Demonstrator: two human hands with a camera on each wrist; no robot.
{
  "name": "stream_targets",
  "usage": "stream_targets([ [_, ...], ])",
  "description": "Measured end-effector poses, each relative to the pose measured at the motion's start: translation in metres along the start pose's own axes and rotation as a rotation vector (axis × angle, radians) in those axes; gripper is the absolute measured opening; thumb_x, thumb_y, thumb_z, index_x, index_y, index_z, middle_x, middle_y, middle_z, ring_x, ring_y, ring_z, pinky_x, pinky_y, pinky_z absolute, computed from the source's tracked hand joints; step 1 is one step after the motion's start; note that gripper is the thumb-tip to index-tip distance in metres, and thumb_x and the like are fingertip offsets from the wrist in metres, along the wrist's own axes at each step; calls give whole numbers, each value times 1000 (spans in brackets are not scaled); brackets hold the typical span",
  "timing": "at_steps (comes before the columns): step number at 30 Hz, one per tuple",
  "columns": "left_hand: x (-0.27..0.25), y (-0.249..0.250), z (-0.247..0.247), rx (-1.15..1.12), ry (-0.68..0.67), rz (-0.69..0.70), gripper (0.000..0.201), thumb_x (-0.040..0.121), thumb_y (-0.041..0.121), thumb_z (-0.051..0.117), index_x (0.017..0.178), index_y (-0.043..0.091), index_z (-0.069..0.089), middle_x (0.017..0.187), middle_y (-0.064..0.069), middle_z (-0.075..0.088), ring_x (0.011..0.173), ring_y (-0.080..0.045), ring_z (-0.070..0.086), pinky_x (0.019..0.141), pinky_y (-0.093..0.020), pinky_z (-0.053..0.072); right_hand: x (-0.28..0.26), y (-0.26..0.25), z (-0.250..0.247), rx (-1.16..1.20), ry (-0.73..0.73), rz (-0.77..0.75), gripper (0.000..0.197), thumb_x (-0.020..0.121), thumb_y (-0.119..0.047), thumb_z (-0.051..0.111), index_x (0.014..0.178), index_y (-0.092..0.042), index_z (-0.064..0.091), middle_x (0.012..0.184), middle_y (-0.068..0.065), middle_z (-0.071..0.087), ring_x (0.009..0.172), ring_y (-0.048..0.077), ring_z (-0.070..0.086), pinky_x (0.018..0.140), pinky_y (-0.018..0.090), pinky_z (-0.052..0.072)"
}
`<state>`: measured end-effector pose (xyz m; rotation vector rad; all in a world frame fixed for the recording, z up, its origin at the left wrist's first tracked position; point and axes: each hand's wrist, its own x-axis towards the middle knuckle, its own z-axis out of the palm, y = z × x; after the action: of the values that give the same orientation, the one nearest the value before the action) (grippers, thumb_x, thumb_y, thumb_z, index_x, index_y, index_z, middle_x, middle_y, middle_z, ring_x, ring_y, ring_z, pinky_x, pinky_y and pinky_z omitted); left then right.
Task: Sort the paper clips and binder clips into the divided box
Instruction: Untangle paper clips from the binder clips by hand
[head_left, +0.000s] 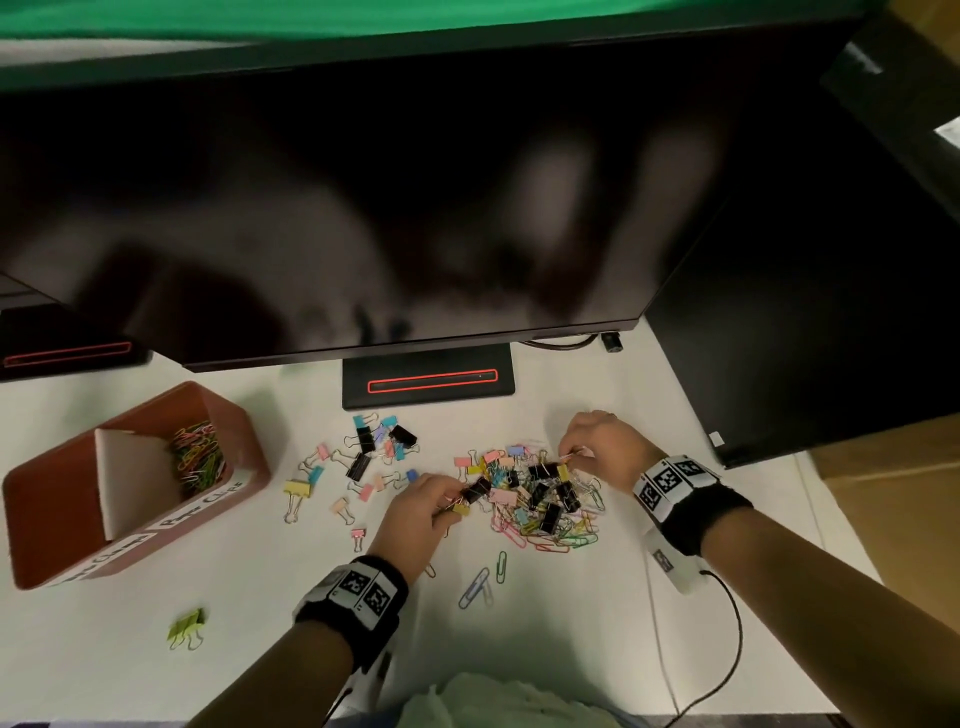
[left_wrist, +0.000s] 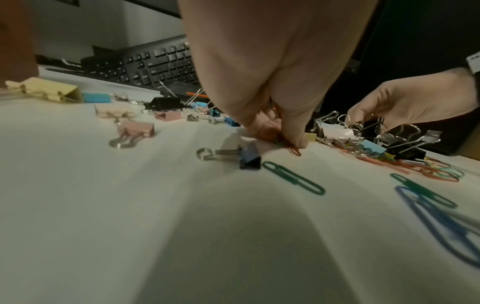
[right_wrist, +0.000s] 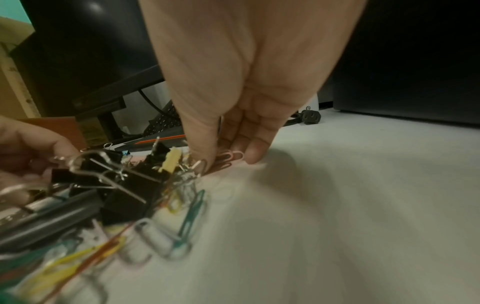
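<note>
A mixed pile of paper clips and binder clips (head_left: 540, 499) lies in the middle of the white desk. My left hand (head_left: 421, 512) reaches down at the pile's left edge and pinches a few red and green paper clips (left_wrist: 288, 144) against the desk. At the pile's far right corner my right hand (head_left: 597, 449) pinches several pink paper clips (right_wrist: 228, 158). The brown divided box (head_left: 244, 467) stands at the left; its far compartment holds coloured paper clips (head_left: 200, 454), and I see nothing in its near one.
Loose binder clips (head_left: 363, 457) are scattered between box and pile. A green binder clip (head_left: 186, 626) lies near the front left. Stray paper clips (head_left: 480, 582) lie in front of the pile. A monitor and its stand (head_left: 428, 382) overhang the back. A cable (head_left: 727, 639) trails at the right.
</note>
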<state>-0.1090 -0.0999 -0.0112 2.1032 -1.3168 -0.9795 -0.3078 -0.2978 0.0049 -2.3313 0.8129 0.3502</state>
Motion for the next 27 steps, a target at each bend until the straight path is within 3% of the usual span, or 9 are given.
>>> stream_targets([
  [5,6,0,-4,-9,-40,3,23,80,2,65,101,12,64,83,5,58,78,-6,57,76,-19,48,2,-7,1,9,-16,88,18,89,-19,58,103,-14,68,103,4,66,93,19,59,78,22,41],
  [8,9,-1,-4,25,-52,35,16,81,1,64,93,11,67,84,3,60,75,-5,57,74,-18,47,2,-10,1,51,-23,131,19,90,-24,57,103,-14,68,103,4,68,91,19,60,77,24,45],
  [12,9,0,-4,74,-45,46,14,83,3,61,90,13,68,82,7,55,71,0,51,69,-13,40,-5,-12,-4,110,64,159,19,91,-25,57,103,-13,67,98,4,66,82,15,56,71,22,39],
  [17,10,2,-1,147,-73,57,14,88,2,53,93,7,64,93,6,42,82,-9,46,73,-5,33,-15,-17,-12,132,156,140,18,91,-22,56,104,-12,65,90,2,61,77,14,53,72,23,42],
  [22,11,1,-8,167,-106,75,11,88,6,55,91,10,65,89,2,54,80,-11,50,77,-24,44,-21,-30,-18,110,211,104,16,91,-26,57,99,-15,65,82,-2,60,72,13,54,68,23,44],
  [25,7,4,-21,81,-74,40,9,87,5,57,88,10,65,82,4,57,68,-4,52,65,-18,43,-19,-48,-23,104,230,62,14,91,-25,57,97,-15,65,82,-1,60,70,14,53,69,27,47],
  [27,3,4,-36,9,-37,17,8,87,7,59,89,11,66,83,4,61,71,-3,55,64,-14,44,-17,-64,-28,104,252,17,14,91,-24,57,96,-14,65,82,-2,57,69,13,52,68,25,45],
])
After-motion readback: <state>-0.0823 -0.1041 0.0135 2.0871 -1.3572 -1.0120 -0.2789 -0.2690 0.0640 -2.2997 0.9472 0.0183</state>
